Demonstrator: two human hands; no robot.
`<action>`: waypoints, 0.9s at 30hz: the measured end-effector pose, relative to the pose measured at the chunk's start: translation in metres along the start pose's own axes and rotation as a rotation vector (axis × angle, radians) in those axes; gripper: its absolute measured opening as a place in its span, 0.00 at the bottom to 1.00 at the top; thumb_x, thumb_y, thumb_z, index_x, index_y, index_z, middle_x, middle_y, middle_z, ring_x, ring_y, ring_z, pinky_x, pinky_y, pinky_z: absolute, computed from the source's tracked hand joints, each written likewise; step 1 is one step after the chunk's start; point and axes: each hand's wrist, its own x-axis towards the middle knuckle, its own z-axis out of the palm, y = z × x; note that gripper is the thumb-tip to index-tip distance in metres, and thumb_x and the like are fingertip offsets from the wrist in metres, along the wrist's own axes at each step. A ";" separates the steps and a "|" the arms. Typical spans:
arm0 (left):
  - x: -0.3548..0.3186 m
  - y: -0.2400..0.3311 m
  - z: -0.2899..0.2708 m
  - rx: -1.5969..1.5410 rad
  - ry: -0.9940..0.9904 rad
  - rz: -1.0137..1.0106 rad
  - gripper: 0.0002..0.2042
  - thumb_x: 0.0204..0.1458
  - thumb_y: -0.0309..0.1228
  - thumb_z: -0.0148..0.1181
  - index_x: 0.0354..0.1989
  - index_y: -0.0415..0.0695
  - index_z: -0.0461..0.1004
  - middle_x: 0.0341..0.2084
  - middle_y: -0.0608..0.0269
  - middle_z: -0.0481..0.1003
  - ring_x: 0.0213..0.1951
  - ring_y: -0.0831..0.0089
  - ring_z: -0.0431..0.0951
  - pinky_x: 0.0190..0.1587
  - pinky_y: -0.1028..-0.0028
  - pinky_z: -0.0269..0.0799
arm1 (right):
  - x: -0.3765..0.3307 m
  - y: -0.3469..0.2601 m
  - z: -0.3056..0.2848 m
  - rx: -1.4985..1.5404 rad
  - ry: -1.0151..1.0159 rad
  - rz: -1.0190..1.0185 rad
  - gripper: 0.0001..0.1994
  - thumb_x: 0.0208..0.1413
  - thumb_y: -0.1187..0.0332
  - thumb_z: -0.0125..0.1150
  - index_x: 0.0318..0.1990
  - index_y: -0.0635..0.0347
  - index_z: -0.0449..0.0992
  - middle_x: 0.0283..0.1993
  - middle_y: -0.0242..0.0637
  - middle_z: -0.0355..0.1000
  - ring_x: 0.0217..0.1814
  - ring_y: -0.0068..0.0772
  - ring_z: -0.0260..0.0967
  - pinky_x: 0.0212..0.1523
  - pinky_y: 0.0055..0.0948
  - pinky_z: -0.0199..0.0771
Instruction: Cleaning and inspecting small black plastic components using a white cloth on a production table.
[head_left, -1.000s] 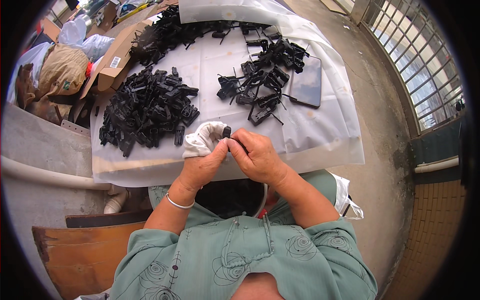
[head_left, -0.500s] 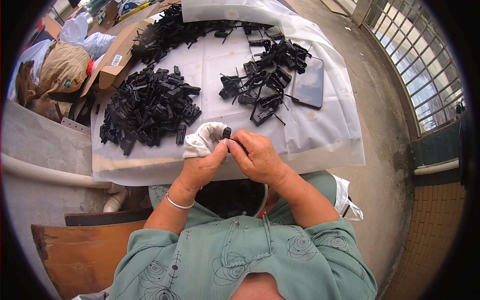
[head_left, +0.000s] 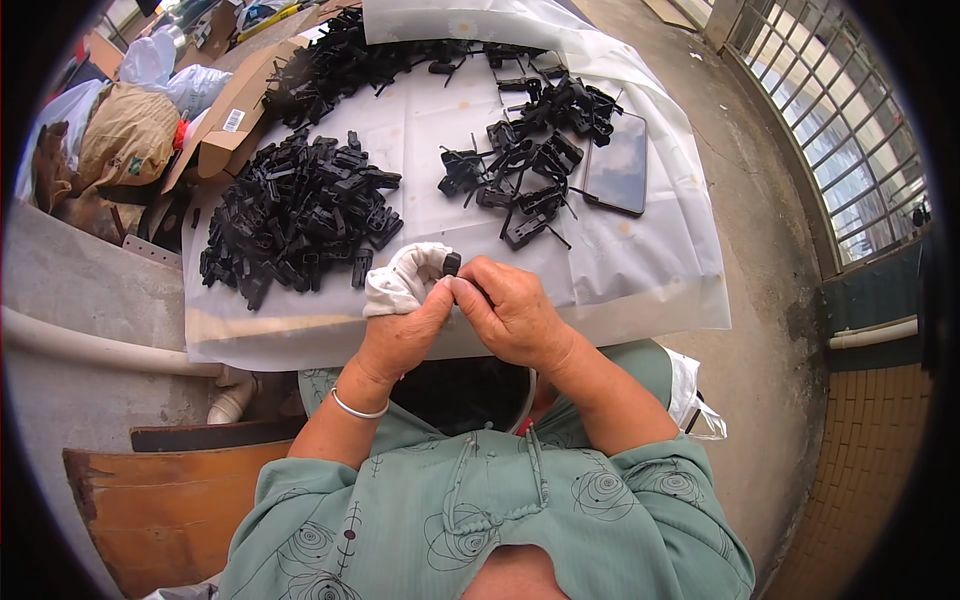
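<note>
Both hands meet over the near edge of the table, closed around one small black plastic part (head_left: pixel 453 264); only its top end shows between the fingers. My left hand (head_left: pixel 405 325) has white cloth (head_left: pixel 402 280) wrapped over its fingers, and its bare thumb presses against the part. My right hand (head_left: pixel 515 308) pinches the part from the other side, thumb tip against the left thumb. Close beyond the left hand lies a heap of small black plastic parts (head_left: pixel 300 215). Farther right is a looser group of black parts with thin strips sticking out (head_left: pixel 535 150).
A whitish plastic sheet (head_left: pixel 640 270) covers the table. A dark-screened phone (head_left: pixel 617 165) lies at its right side. More black parts (head_left: pixel 330 70) pile up at the far edge, beside an open cardboard box (head_left: pixel 225 125). A dark round container (head_left: pixel 462 395) sits below, between my knees.
Hardly anything differs. Both hands stay together on the black part, which has shifted very slightly to the left along with the cloth.
</note>
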 end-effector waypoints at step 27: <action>0.000 0.001 -0.001 0.023 0.026 -0.002 0.11 0.51 0.21 0.51 0.44 0.38 0.65 0.30 0.68 0.70 0.25 0.87 0.66 0.25 0.85 0.65 | -0.002 0.001 -0.002 0.001 -0.009 0.013 0.05 0.55 0.71 0.52 0.31 0.64 0.68 0.23 0.42 0.65 0.23 0.41 0.64 0.25 0.31 0.64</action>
